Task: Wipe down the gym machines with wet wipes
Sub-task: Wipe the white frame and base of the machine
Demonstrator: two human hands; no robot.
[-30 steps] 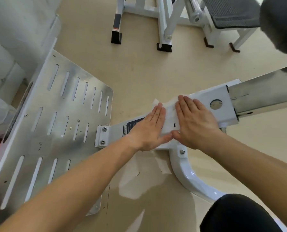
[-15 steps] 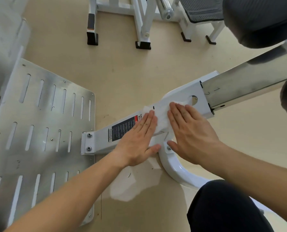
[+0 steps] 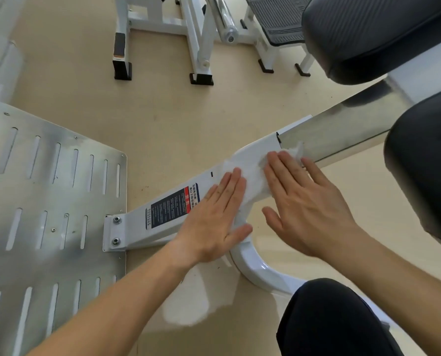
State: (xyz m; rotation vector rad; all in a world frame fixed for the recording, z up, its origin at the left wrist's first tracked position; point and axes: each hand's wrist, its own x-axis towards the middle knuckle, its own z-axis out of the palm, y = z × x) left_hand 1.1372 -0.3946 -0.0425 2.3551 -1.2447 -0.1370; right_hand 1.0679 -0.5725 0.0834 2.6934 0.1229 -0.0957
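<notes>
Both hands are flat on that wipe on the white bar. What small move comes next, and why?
Probably slide the wipe up the white bar onto the steel rail: the left hand and right hand press it flat, and its edge reaches the rail.

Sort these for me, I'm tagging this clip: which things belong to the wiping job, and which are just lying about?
In the job: wet wipe, white beam under it, left hand, right hand.
Lying about: metal foot plate, black pad, other machine behind.
</notes>
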